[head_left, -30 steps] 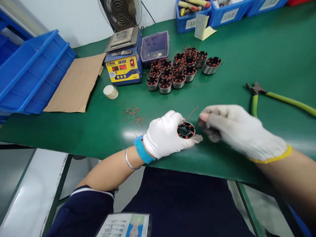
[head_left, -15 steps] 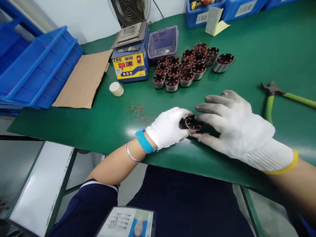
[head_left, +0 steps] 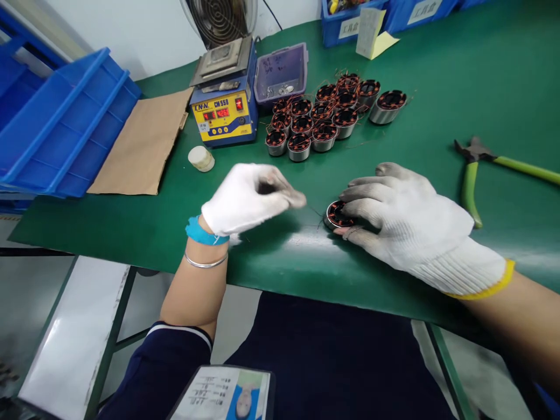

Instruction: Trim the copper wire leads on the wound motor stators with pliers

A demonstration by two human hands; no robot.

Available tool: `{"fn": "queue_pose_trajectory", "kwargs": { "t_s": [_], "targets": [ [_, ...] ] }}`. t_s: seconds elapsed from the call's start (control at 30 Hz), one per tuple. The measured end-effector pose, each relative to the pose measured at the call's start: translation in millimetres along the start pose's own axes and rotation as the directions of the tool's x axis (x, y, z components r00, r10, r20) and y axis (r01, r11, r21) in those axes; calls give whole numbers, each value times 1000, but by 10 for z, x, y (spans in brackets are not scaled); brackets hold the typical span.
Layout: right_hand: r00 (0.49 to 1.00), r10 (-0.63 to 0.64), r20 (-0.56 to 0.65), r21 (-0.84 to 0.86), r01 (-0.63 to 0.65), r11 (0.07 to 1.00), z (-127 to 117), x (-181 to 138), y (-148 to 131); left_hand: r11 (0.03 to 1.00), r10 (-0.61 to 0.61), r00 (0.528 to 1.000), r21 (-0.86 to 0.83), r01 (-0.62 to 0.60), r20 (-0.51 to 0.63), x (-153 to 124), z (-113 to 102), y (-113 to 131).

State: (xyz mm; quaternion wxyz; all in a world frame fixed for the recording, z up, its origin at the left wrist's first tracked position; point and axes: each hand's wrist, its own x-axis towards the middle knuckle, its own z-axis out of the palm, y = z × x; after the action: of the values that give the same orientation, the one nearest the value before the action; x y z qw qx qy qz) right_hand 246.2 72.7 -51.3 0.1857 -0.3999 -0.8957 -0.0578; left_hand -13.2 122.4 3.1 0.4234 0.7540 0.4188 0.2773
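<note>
My right hand (head_left: 406, 224), in a white glove, grips a motor stator (head_left: 338, 214) on the green table, thumb at its near side and fingers over its top. The stator is a metal ring with a dark core and copper windings. A thin wire runs out from its left side. My left hand (head_left: 254, 195), gloved too, is to the left, apart from the stator. Its fingertips are pinched together near the loose wire, but whether they hold anything cannot be made out. Several similar stators (head_left: 324, 135) stand grouped farther back, with copper wire ends sticking out.
Green-handled cutters (head_left: 475, 153) lie at the right. At the back are a blue and yellow device (head_left: 225, 116), a purple bin (head_left: 280, 73) and a round white piece (head_left: 201, 158). Cardboard (head_left: 142, 146) and blue crates (head_left: 70, 128) are at the left; a folded paper (head_left: 371, 38) stands near blue boxes.
My left hand has let go of the stator and moved left, now covering the spot of the copper clippings. My right hand still holds the stator. The whole view has shifted slightly.
</note>
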Motion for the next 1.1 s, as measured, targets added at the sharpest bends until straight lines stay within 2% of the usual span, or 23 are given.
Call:
{"fn": "queue_pose_trajectory", "kwargs": {
  "t_s": [0.07,0.1,0.17,0.27,0.37,0.47,0.57,0.6,0.63,0.67,0.7,0.73,0.77,0.8,0.83,0.87,0.9,0.93,0.97,1.03,1.07,1.1],
  "targets": [
    [999,-14,-29,7,14,1000,10,-2,11,995,72,979,-52,-83,-190,34,-13,-46],
    [999,-13,-45,15,14,1000,17,-4,15,994,93,972,-31,-102,-215,40,24,-53],
    [998,-5,-63,31,7,1000,32,-9,21,993,86,990,84,-77,-111,24,167,-37],
    [997,-19,-73,41,22,999,58,-19,19,929,-36,994,369,-4,103,-25,455,3],
    [996,11,-91,40,-8,999,83,-22,-2,886,-94,984,463,14,151,-28,652,-11],
    [997,60,-58,48,-57,997,77,-10,-36,956,-99,975,290,38,200,10,626,-42],
    [998,65,-16,47,-64,997,39,7,-49,986,-121,941,-71,150,316,7,369,-34],
    [998,65,-7,35,-65,997,28,10,-44,968,-101,937,-184,170,334,-9,260,-26],
    [998,65,-2,20,-65,998,21,10,-35,951,-44,941,-275,142,334,-27,157,-17],
    [998,66,4,5,-66,998,18,8,-24,932,60,979,-361,14,193,-46,73,-9],
    [998,65,10,-9,-65,998,19,5,-13,921,147,989,-363,-142,-13,-62,18,-3],
    [998,65,16,-19,-65,998,23,1,-3,918,229,943,-269,-292,-243,-74,-1,1],
    [998,63,21,-27,-63,998,29,-2,3,913,322,858,-110,-394,-401,-82,19,6],
    [998,64,28,-34,-64,997,34,-4,6,901,413,785,79,-428,-462,-88,77,11],
    [997,72,35,-43,-71,997,37,-4,4,876,481,779,261,-406,-402,-92,163,17],
    [996,81,40,-50,-79,996,38,-2,0,831,497,829,417,-369,-257,-94,268,26],
    [995,88,44,-51,-86,995,35,1,-5,761,455,885,559,-329,-98,-96,378,35],
    [994,95,45,-47,-93,995,29,5,-10,675,357,933,677,-294,48,-95,479,45],
    [994,100,44,-39,-98,994,22,11,-13,593,246,956,756,-279,160,-94,558,55],
    [994,101,44,-18,-100,995,9,20,-9,497,74,960,825,-271,271,-91,614,73],
    [994,102,48,-14,-102,995,6,23,-3,511,38,954,815,-274,297,-94,583,80],
    [993,106,50,-13,-105,994,7,25,4,568,32,945,772,-285,326,-103,516,88]
  ]
}}
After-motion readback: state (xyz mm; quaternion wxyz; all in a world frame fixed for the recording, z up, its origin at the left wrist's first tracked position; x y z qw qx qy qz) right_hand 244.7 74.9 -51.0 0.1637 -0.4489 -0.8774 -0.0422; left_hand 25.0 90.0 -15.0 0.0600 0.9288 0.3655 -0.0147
